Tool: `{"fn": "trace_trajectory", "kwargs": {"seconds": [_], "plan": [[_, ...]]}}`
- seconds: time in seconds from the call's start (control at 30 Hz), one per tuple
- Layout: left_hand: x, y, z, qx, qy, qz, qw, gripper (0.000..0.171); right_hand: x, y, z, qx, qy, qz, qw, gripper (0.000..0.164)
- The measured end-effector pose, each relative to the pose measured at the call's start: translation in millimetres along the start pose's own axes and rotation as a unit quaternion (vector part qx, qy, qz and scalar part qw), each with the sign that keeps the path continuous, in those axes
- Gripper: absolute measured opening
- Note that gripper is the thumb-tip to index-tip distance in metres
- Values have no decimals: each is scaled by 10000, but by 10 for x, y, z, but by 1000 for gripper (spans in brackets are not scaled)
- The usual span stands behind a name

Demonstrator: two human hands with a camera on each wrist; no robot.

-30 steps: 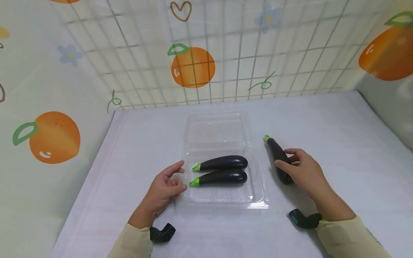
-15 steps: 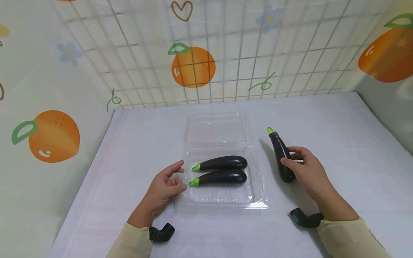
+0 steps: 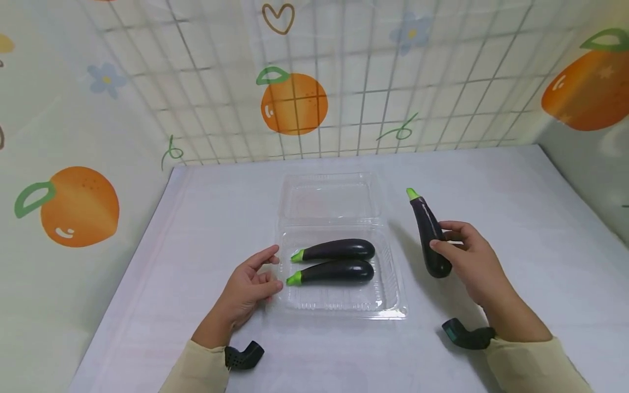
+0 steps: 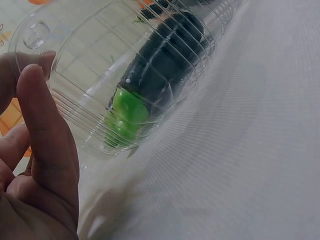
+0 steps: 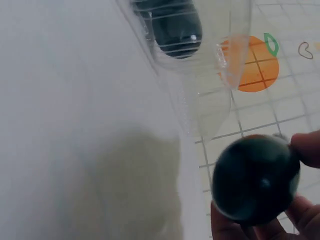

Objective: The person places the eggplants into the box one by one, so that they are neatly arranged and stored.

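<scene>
My right hand (image 3: 474, 259) holds a dark purple eggplant (image 3: 429, 234) near its thick end. The eggplant is tilted, its green stem end pointing up and away, right of the clear plastic clamshell box (image 3: 339, 308). Inside the box's base lie two more eggplants, a rear one (image 3: 339, 249) and a front one (image 3: 339, 271), side by side with stems to the left. My left hand (image 3: 250, 286) is at the box's left edge, thumb and index fingertips apart along the rim. The right wrist view shows the held eggplant's round end (image 5: 255, 180) between thumb and fingers.
The box's lid (image 3: 331, 196) lies folded back, away from me. White cloth (image 3: 221, 202) covers the table. Behind it stands a wire grid (image 3: 366, 103) with a printed sheet of oranges. Each wrist wears a black camera, the left one (image 3: 245, 356) and the right one (image 3: 467, 334).
My right hand has lifted the third eggplant off the cloth, its stem end rising, and shifted it slightly right. My left hand stays at the box's edge.
</scene>
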State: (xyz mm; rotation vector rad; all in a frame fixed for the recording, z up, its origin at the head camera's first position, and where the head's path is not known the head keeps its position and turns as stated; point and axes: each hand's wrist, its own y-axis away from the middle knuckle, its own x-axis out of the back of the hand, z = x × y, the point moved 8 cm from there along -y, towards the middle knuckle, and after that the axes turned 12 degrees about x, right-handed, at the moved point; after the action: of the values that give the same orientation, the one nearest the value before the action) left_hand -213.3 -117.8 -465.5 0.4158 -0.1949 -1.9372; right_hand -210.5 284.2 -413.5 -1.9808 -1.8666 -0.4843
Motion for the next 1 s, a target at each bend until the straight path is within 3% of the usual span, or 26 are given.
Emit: {"fn": "trace_trajectory", "kwargs": {"seconds": [0.27, 0.43, 0.53, 0.77, 1.0], "plan": [[31, -1, -36, 10, -36, 27, 10000, 82, -47, 44, -148, 517, -50, -6, 9986, 50], [20, -13, -18, -27, -7, -12, 10000, 82, 1, 83, -307, 946, -764, 277, 9922, 33], [9, -6, -7, -20, 18, -19, 10000, 83, 6, 99, -374, 1106, -1205, 397, 9857, 33], [-6, 3, 3, -9, -4, -30, 10000, 82, -26, 114, -481, 1339, -626, 454, 9880, 33], [-9, 7, 8, -35, -54, 6, 10000, 82, -94, 137, -572, 1481, -680, 239, 9863, 35]]}}
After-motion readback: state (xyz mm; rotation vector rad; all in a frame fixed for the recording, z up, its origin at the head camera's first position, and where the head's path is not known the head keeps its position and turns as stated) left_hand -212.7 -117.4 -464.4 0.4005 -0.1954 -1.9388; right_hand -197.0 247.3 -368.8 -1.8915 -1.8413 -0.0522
